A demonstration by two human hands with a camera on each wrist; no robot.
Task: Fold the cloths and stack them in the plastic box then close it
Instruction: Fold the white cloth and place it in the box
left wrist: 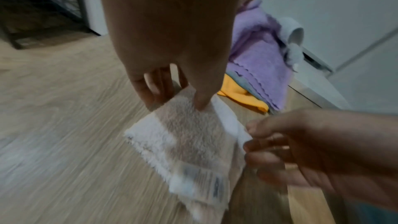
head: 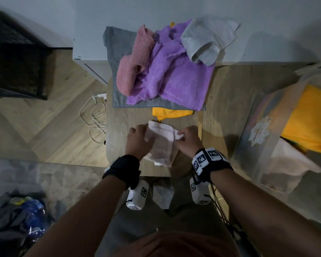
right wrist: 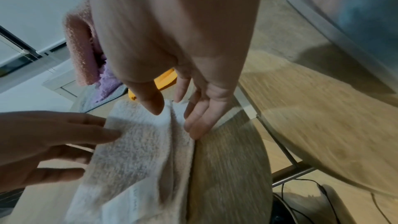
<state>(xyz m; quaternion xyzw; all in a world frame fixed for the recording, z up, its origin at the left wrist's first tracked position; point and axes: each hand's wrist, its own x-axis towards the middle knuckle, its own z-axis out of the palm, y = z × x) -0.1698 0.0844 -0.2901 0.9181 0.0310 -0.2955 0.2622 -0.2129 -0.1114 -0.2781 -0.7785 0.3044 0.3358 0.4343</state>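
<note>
A small white cloth (head: 161, 143) lies partly folded on the near part of a small wooden table (head: 137, 115). My left hand (head: 145, 134) pinches its left far corner, thumb on top (left wrist: 202, 103). My right hand (head: 180, 138) pinches a fold along its right edge, seen in the right wrist view (right wrist: 172, 113). Behind lies a loose pile: pink cloth (head: 133, 60), purple cloth (head: 170, 75), pale grey cloth (head: 206, 39), all on a flat grey cloth (head: 119, 43), with a yellow cloth (head: 170, 113) at its front. The clear plastic box (head: 248, 141) stands open at the right, holding a yellow cloth (head: 311, 123) and a pale cloth (head: 289, 162).
White cables (head: 93, 119) trail on the floor left of the table. A dark wire crate (head: 17, 62) stands far left and a heap of bags (head: 20, 216) lies at the lower left. A white cabinet (head: 93, 67) backs the table. A white piece (head: 162, 195) shows below the table's near edge.
</note>
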